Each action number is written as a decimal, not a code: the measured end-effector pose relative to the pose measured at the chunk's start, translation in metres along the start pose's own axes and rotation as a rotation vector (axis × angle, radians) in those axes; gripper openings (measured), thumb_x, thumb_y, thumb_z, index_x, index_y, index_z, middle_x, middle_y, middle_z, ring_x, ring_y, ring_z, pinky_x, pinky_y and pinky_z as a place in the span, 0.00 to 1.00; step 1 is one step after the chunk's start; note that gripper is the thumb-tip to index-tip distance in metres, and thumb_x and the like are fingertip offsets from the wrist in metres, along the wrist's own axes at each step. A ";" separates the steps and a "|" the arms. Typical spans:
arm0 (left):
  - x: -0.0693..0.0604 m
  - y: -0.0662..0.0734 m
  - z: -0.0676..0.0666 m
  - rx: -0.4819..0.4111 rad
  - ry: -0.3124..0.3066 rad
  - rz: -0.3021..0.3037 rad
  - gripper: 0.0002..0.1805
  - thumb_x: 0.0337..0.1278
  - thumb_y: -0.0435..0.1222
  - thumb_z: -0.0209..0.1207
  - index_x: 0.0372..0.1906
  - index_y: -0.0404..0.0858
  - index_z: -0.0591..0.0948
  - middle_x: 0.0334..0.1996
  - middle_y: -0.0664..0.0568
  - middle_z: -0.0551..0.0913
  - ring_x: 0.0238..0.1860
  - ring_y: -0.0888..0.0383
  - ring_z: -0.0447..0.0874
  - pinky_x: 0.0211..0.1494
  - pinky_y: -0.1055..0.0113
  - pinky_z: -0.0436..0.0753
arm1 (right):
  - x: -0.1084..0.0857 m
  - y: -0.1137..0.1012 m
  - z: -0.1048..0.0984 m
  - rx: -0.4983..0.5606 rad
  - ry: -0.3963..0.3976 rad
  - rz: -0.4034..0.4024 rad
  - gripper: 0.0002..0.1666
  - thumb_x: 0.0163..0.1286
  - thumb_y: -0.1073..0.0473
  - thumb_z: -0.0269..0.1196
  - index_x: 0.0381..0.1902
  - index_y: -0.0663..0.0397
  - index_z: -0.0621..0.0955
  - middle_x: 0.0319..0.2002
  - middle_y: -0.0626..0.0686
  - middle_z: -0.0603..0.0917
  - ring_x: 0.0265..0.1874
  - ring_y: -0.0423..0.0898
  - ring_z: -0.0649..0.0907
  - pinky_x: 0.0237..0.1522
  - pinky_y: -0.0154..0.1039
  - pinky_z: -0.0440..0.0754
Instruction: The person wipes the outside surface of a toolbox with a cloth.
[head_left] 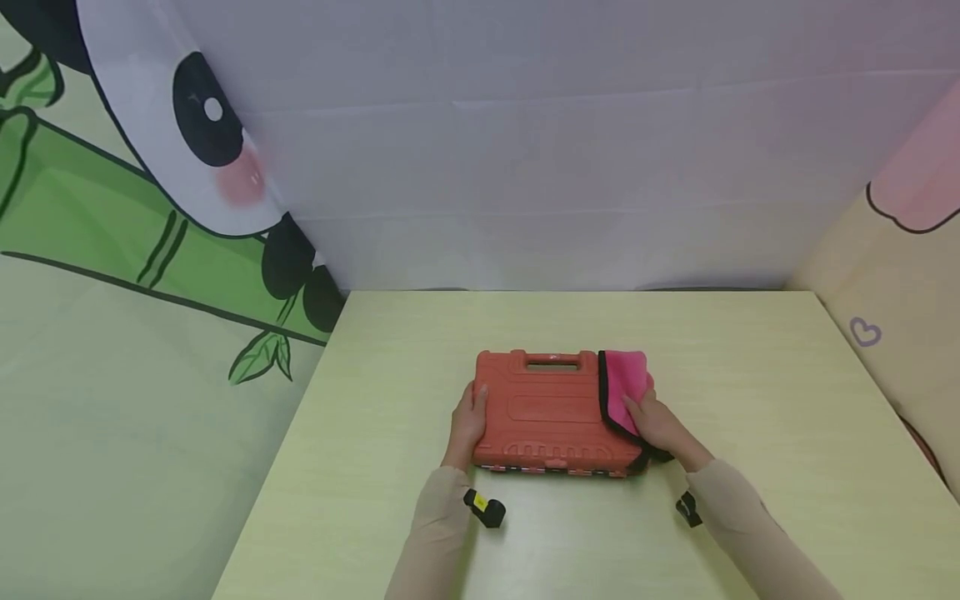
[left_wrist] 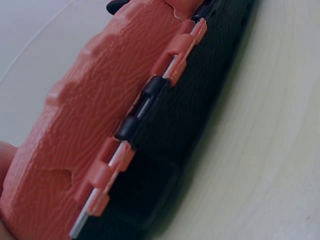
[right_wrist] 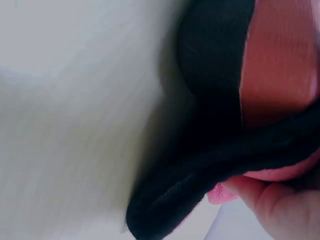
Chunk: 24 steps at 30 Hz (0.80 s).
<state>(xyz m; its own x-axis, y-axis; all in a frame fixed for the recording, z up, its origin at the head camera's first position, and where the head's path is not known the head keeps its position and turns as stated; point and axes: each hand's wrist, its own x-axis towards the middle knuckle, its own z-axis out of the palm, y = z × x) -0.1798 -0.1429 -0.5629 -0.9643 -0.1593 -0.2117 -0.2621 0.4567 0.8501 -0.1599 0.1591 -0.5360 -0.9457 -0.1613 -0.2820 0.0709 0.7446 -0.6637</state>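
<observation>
An orange-red plastic carrying case (head_left: 540, 417) lies on the table, its handle toward the far side and its hinged edge facing me. My left hand (head_left: 468, 421) grips the case's left end, thumb on top. In the left wrist view, the hinge (left_wrist: 135, 125) joins the orange half to a dark lower half (left_wrist: 150, 165). A pink cloth with black edging (head_left: 622, 387) drapes over the case's right end. My right hand (head_left: 660, 425) pinches this cloth against that end. In the right wrist view, the black edging (right_wrist: 200, 175) crosses the case corner; most of the right fingers are hidden.
The pale wooden table (head_left: 405, 350) extends around the case. Behind it hangs a light cloth backdrop (head_left: 525, 167), with a printed panda and bamboo at left. A black wrist camera (head_left: 486, 508) sits on the left wrist, another (head_left: 688, 509) on the right.
</observation>
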 end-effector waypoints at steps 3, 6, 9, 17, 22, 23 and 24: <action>0.001 0.000 0.001 0.000 0.000 -0.001 0.30 0.70 0.48 0.38 0.68 0.34 0.59 0.64 0.36 0.66 0.64 0.40 0.64 0.65 0.47 0.64 | -0.009 0.001 0.002 0.011 -0.004 -0.003 0.40 0.75 0.51 0.39 0.59 0.89 0.45 0.46 0.73 0.71 0.47 0.59 0.73 0.53 0.55 0.71; 0.001 0.001 0.002 -0.002 0.001 -0.008 0.30 0.70 0.48 0.39 0.68 0.34 0.59 0.64 0.36 0.66 0.65 0.41 0.64 0.65 0.47 0.64 | -0.020 0.002 0.003 0.016 -0.011 -0.010 0.37 0.75 0.51 0.40 0.57 0.87 0.50 0.36 0.65 0.71 0.39 0.55 0.73 0.44 0.47 0.72; 0.000 0.002 0.003 -0.004 0.002 -0.010 0.30 0.70 0.49 0.39 0.68 0.34 0.59 0.64 0.36 0.66 0.65 0.41 0.63 0.65 0.47 0.64 | -0.031 0.003 0.005 0.038 -0.016 -0.015 0.31 0.75 0.51 0.41 0.52 0.82 0.56 0.27 0.56 0.65 0.31 0.49 0.71 0.34 0.40 0.68; 0.000 0.002 0.003 -0.018 -0.015 -0.021 0.32 0.69 0.49 0.39 0.69 0.32 0.56 0.66 0.36 0.62 0.67 0.40 0.59 0.67 0.47 0.61 | -0.062 0.006 0.014 0.090 -0.036 0.019 0.24 0.74 0.51 0.43 0.43 0.73 0.60 0.22 0.51 0.60 0.23 0.44 0.65 0.26 0.35 0.62; 0.000 0.000 0.001 -0.008 -0.026 -0.003 0.32 0.69 0.50 0.39 0.69 0.33 0.57 0.65 0.36 0.64 0.66 0.40 0.61 0.66 0.46 0.62 | -0.068 0.004 0.016 0.065 -0.031 0.014 0.27 0.73 0.50 0.44 0.45 0.76 0.61 0.22 0.51 0.60 0.25 0.45 0.68 0.28 0.36 0.65; 0.000 0.000 0.001 -0.006 -0.027 -0.002 0.32 0.69 0.50 0.39 0.69 0.34 0.57 0.65 0.36 0.64 0.66 0.40 0.61 0.66 0.46 0.62 | -0.067 0.004 0.016 0.057 -0.029 0.007 0.29 0.73 0.49 0.44 0.46 0.77 0.61 0.22 0.51 0.61 0.27 0.46 0.70 0.29 0.37 0.66; 0.000 -0.001 0.000 0.001 -0.027 0.006 0.32 0.69 0.50 0.39 0.69 0.34 0.57 0.65 0.36 0.64 0.66 0.40 0.62 0.66 0.46 0.62 | -0.067 0.004 0.016 0.055 -0.030 0.004 0.29 0.73 0.49 0.44 0.48 0.77 0.60 0.23 0.51 0.61 0.28 0.47 0.70 0.30 0.38 0.66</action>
<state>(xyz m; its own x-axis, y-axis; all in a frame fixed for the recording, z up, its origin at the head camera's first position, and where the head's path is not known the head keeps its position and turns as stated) -0.1796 -0.1433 -0.5637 -0.9664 -0.1330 -0.2200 -0.2568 0.4589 0.8506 -0.0914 0.1620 -0.5307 -0.9357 -0.1778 -0.3048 0.0932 0.7086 -0.6994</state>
